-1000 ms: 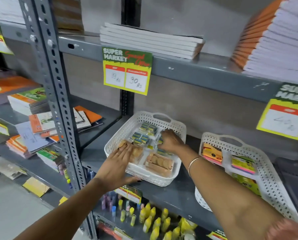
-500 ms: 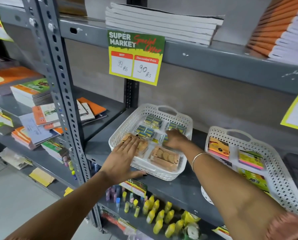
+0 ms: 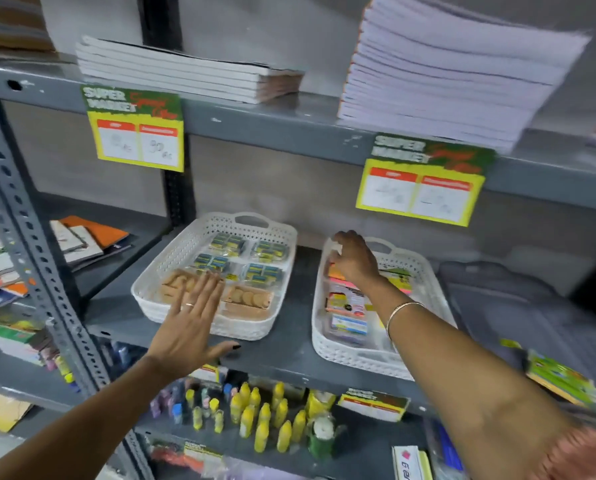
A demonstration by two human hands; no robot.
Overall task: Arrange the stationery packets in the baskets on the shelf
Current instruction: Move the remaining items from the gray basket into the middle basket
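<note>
Grey metal shelf (image 3: 289, 344): left hand (image 3: 189, 323) splayed flat; right hand (image 3: 353, 259) pinching perforated basket (image 3: 424, 271) rim.

head cam | faces fwd/down, slight tilt | close to shelf (image 3: 289, 351) | single view, no overlap

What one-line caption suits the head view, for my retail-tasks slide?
Left hand spread over the left basket of packets; right hand reaches into the right basket.
</note>
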